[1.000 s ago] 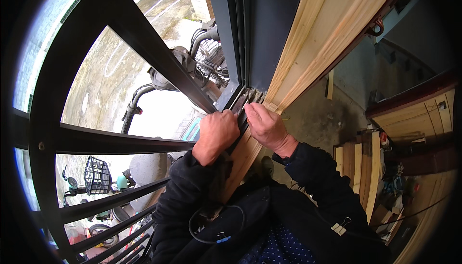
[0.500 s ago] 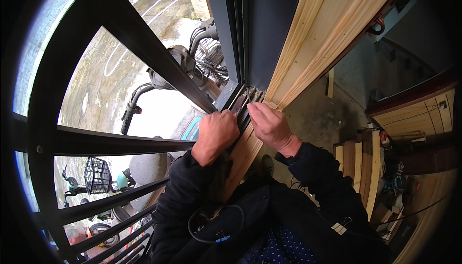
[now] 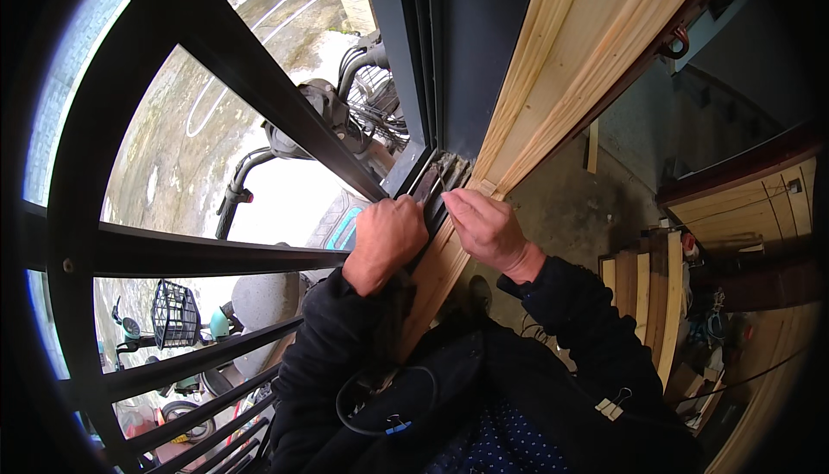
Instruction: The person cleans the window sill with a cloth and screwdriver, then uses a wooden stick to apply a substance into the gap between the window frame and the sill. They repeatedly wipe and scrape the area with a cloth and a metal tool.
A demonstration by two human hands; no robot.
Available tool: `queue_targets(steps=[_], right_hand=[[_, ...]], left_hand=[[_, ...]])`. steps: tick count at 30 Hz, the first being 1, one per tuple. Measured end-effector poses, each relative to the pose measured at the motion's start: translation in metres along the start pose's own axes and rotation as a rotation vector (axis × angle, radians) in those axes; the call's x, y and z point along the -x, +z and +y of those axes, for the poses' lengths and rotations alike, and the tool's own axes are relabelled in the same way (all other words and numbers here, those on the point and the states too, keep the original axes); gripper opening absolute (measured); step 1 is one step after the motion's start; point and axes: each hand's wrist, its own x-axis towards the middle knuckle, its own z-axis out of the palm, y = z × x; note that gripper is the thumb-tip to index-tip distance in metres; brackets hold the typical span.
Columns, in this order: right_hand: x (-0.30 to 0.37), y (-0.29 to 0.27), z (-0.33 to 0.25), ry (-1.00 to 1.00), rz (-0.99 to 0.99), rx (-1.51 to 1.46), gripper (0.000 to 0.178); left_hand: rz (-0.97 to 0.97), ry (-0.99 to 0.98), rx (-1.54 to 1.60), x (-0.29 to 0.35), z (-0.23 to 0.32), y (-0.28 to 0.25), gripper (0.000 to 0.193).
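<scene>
A dark metal window frame (image 3: 471, 51) stands ahead of me, meeting a pale wooden frame (image 3: 596, 42) on its right. At their lower corner lies a narrow gap with rough, crumbly grey material (image 3: 451, 166). My right hand (image 3: 490, 230) is closed in a pinch beside that gap, with a thin dark rod (image 3: 443, 179) sticking up from its fingertips. Its lower end is hidden by the fingers. To the left, my left hand (image 3: 389, 237) is curled into a fist against the dark lower rail; whatever it may hold is hidden.
Black metal bars (image 3: 224, 249) fan out on the left. Beyond them stand parked scooters, one with a wire basket (image 3: 176, 314). Wooden boards (image 3: 643, 288) are stacked at the right. A metal hook (image 3: 675, 44) hangs at the upper right.
My right fingertips have shifted slightly downward, away from the corner, and the thin rod now leans a little to the left. My left hand stays nearly in place.
</scene>
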Motion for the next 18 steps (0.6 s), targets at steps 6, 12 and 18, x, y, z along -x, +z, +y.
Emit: queue_targets(steps=[6, 12, 18], right_hand=[[0.005, -0.001, -0.004, -0.010, 0.008, 0.012, 0.033], [0.004, -0.007, -0.011, -0.020, 0.032, 0.013, 0.033], [0.006, -0.027, -0.023, -0.035, 0.064, 0.032, 0.032]], left_hand=[[-0.024, -0.043, 0.043, 0.000, 0.001, -0.002, 0.038], [-0.028, -0.048, 0.039, 0.004, 0.001, -0.003, 0.036], [0.006, 0.023, -0.001, 0.016, 0.009, -0.013, 0.032]])
